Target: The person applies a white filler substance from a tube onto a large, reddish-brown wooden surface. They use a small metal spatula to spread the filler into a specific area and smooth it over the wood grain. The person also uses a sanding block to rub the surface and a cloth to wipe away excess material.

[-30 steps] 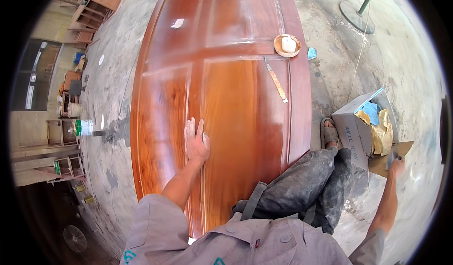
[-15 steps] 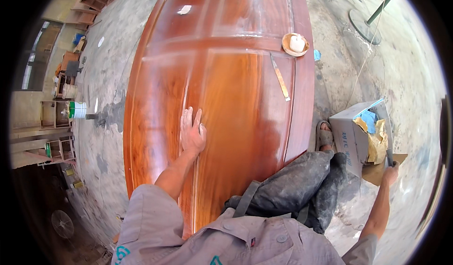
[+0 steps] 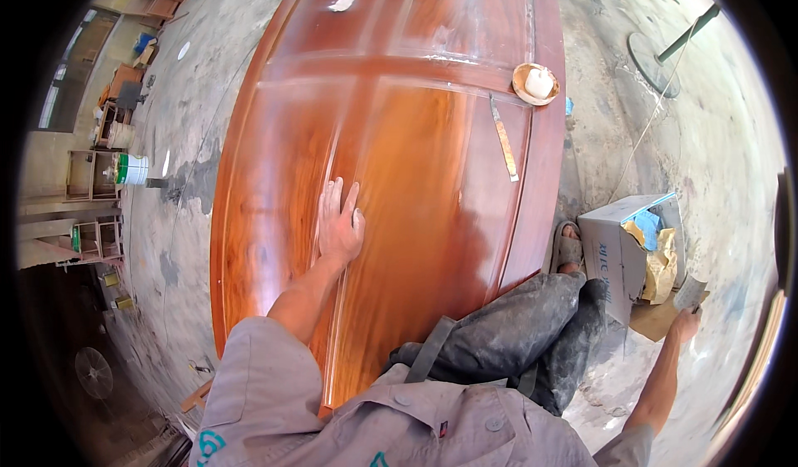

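A large reddish-brown varnished wooden door (image 3: 416, 159) lies flat in front of me. My left hand (image 3: 339, 222) rests palm down on its panel, fingers spread flat. Far out to the right, my right hand (image 3: 687, 317) grips a small grey sheet, likely sandpaper (image 3: 692, 292), held over a piece of brown cardboard on the floor beside an open cardboard box (image 3: 619, 255). On the door's far right lie a long flat stick (image 3: 503, 138) and a round wooden dish (image 3: 534, 83) with something white in it.
My dark-trousered leg (image 3: 515, 342) lies along the door's right edge, sandalled foot (image 3: 569, 247) on the concrete floor. The box holds yellow and blue rags. A round stand base (image 3: 652, 51) sits far right; a white-and-green bucket (image 3: 130, 169) and wooden frames stand at left.
The view has shifted closer over the door. My left hand has stayed flat on the panel. My right hand has stayed low by the box, still holding the grey sheet.
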### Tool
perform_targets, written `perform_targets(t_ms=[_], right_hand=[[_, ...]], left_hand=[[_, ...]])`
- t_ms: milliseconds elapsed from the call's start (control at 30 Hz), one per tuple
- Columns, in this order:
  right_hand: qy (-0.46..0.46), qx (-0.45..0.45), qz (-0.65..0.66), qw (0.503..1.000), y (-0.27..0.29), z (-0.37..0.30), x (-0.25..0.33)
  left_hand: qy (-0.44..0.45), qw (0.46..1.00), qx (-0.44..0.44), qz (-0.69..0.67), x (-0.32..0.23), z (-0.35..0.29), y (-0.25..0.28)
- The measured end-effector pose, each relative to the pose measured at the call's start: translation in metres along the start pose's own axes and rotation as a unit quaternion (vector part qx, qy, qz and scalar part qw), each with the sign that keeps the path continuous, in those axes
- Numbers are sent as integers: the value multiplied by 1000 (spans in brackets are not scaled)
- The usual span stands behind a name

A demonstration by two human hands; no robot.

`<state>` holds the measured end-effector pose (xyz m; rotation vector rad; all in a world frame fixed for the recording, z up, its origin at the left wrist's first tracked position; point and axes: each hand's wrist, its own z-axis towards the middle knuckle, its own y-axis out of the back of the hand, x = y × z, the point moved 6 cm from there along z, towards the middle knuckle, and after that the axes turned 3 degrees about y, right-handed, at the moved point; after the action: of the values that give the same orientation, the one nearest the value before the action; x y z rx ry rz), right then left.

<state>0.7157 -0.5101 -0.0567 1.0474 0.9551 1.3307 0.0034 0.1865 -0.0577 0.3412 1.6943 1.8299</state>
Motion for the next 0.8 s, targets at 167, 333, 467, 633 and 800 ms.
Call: perform_targets(t_ms=[167,333,467,633,800], right_hand=[[144,36,48,988,94,-54,118],[511,163,21,843,166,-205,235],[398,294,157,855,189,-266,250],[329,300,223,867,156,-285,215],[89,531,188,822,142,-278,203]], left_hand=[[9,1000,9,5,9,1,1],[23,999,13,-24,15,16,-7],[28,999,8,-33,16,32,-13],[25,999,17,-31,14,32,-14],[18,999,3,-30,16,31,-10]])
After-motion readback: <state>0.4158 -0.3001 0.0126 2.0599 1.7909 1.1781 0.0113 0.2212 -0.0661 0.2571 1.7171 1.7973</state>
